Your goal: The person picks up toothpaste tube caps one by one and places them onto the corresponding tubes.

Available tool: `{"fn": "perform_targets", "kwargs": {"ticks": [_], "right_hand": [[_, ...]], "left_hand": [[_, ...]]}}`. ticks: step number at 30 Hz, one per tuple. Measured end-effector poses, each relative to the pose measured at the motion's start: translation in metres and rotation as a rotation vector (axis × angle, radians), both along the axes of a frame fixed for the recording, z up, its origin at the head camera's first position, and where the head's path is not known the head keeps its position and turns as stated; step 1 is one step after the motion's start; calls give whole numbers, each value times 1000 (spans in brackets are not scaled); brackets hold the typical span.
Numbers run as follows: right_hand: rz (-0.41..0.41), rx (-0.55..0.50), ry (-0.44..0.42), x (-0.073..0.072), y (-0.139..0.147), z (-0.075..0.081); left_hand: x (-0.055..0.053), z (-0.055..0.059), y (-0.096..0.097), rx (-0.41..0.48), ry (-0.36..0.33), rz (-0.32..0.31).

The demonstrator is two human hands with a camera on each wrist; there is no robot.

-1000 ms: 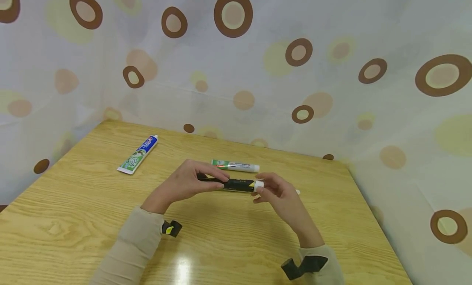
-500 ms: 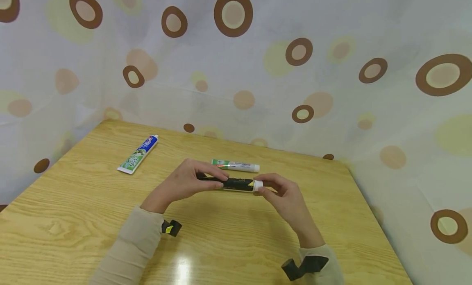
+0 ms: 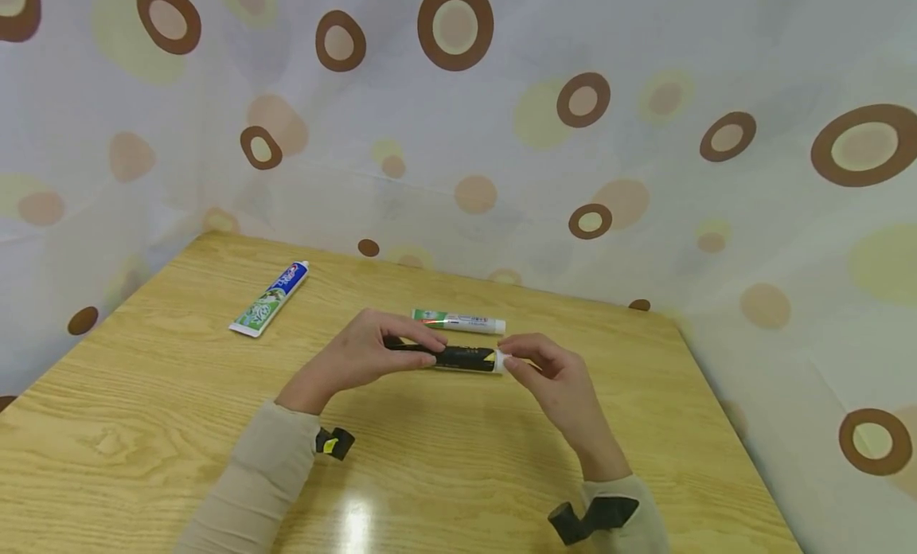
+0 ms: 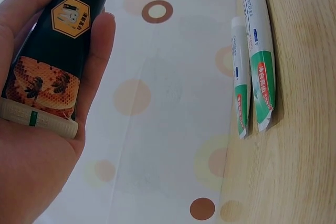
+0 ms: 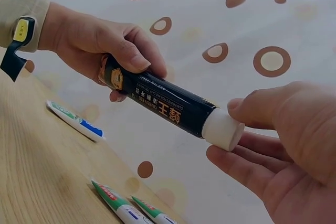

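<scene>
A dark toothpaste tube with a white cap is held level above the table, between both hands. My left hand grips its flat crimped end, thumb on one face and fingers on the other. At the other end my right hand has its thumb and fingertips around the cap. In the left wrist view the tube's lower part shows a honeycomb picture and my left palm behind the crimp; the cap is out of that view.
Behind the hands lies a green and white toothpaste tube; the left wrist view shows a second similar tube beside it. A blue and green toothpaste tube lies at the far left of the wooden table. Patterned cloth surrounds the back.
My right hand's thumb and fingertips have shifted around the cap, and its lower fingers have moved out of the head view. The left hand and the dark tube have stayed nearly still.
</scene>
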State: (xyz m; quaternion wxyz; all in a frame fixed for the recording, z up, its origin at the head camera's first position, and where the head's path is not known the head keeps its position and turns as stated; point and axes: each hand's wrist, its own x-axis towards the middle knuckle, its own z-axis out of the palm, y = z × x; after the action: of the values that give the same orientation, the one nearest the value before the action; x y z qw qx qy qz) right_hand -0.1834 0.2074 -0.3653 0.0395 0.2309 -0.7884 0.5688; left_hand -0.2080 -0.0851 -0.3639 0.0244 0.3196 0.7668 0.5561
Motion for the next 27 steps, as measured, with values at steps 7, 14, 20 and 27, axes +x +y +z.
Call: {"fn": "perform_targets", "kwargs": {"ticks": [7, 14, 20, 27], "right_hand": [[24, -17, -46, -1, 0, 1], [40, -59, -62, -2, 0, -1], [43, -54, -77, 0, 0, 1], [44, -59, -98, 2, -1, 1]], "left_hand": [[0, 1, -1, -13, -4, 18], [-1, 1, -2, -17, -4, 22], [-1, 0, -2, -20, 2, 29], [0, 0, -3, -32, 5, 38]]}}
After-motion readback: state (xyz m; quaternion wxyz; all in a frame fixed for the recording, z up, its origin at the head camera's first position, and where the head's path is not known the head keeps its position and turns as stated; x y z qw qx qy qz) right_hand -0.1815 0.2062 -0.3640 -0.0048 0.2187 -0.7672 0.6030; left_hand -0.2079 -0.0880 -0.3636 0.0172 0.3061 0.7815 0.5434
